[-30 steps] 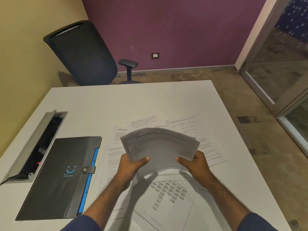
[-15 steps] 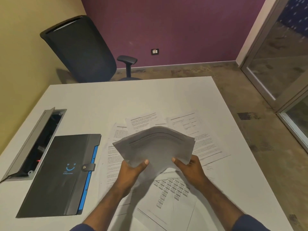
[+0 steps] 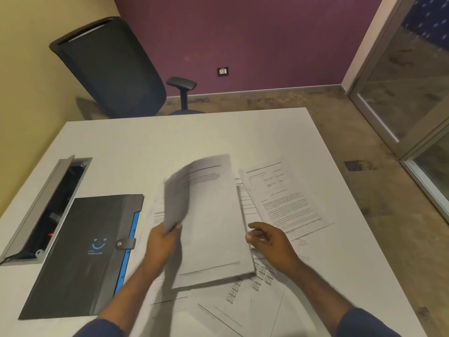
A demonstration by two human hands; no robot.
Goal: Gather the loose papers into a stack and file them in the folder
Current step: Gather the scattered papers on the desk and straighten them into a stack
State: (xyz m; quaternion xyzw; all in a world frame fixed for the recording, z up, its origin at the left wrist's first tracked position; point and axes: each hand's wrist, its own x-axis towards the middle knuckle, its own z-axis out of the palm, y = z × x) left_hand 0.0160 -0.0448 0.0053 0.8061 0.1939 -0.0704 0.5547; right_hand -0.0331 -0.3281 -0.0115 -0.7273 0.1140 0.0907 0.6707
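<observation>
head view: one camera only.
left hand (image 3: pixel 165 242): pinches the near-left corner of the paper stack (image 3: pixel 209 220), frame centre, blurred.
right hand (image 3: pixel 269 239): fingers spread, holding nothing, just right of the stack.
loose sheets (image 3: pixel 286 200): on the table (image 3: pixel 145 147), right and below.
folder (image 3: pixel 82 256): closed, lower left, long axis running up-frame; left hand nearer.

I'm looking down at my 2 bare forearms now, no watch or rings that I can see on my left hand (image 3: pixel 162 244) or my right hand (image 3: pixel 272 242). Dark navy-blue sleeves (image 3: pixel 362 323), pushed up near both elbows, plain fabric, slightly blurred.
</observation>
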